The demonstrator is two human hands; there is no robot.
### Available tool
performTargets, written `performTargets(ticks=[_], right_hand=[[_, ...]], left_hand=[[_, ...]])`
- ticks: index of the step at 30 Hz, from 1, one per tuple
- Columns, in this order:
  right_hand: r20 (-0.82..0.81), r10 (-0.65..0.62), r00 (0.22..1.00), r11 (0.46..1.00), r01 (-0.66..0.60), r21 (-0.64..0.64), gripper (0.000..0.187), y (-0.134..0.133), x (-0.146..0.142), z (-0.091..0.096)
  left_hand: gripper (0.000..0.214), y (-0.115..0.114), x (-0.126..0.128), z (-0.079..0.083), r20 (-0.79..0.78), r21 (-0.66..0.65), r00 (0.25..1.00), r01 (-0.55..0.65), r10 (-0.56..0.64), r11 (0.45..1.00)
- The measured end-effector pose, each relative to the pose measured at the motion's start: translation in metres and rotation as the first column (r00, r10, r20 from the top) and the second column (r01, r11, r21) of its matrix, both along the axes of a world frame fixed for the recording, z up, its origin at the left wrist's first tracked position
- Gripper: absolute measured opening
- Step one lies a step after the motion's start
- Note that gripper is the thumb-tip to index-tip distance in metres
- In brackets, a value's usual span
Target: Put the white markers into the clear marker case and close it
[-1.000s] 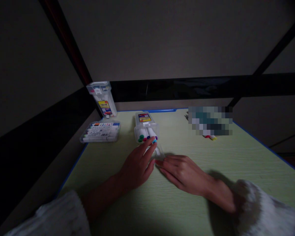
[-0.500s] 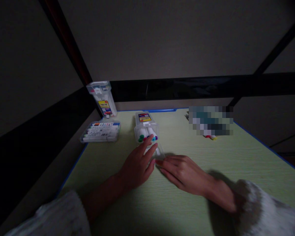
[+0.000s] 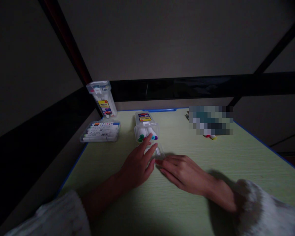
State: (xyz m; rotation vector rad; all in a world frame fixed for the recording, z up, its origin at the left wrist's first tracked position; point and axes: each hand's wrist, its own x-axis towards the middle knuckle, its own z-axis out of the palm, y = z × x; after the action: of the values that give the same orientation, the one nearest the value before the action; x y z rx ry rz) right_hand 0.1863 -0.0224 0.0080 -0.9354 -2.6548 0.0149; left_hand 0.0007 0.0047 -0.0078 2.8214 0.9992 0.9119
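Note:
A clear plastic marker case [image 3: 145, 122] lies in the middle of the table, its open end facing me. White markers [image 3: 151, 132] with green, purple, blue and red ends show in that opening. The case's clear lid [image 3: 158, 151] hangs open on the tabletop in front, partly covered by my hands. My left hand [image 3: 137, 164] is over the lid, fingers spread, with its fingertips at the marker ends. From the right, my right hand [image 3: 179, 172] has its fingers drawn together at the lid's near corner and seems to pinch it.
Another marker case [image 3: 104, 101] stands upright at the back left. In front of it lies a flat clear box of markers [image 3: 102, 132]. A pixelated item [image 3: 208, 121] lies at the right, with red and yellow tips beside it. The pale green table [image 3: 182, 206] has blue edging.
My left fingertips have shifted very slightly at the marker ends. My right hand, the case and the lid look the same.

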Motion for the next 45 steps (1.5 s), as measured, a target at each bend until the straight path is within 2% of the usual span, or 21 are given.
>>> performTargets(ticks=[45], right_hand=[[0.003,0.007,1.000,0.999,-0.007,-0.034,0.027,0.0008,0.0009,-0.0006]], left_hand=[[0.026,-0.0009,0.0009,0.0012,-0.020,-0.044,1.000,-0.014,0.013,0.999]])
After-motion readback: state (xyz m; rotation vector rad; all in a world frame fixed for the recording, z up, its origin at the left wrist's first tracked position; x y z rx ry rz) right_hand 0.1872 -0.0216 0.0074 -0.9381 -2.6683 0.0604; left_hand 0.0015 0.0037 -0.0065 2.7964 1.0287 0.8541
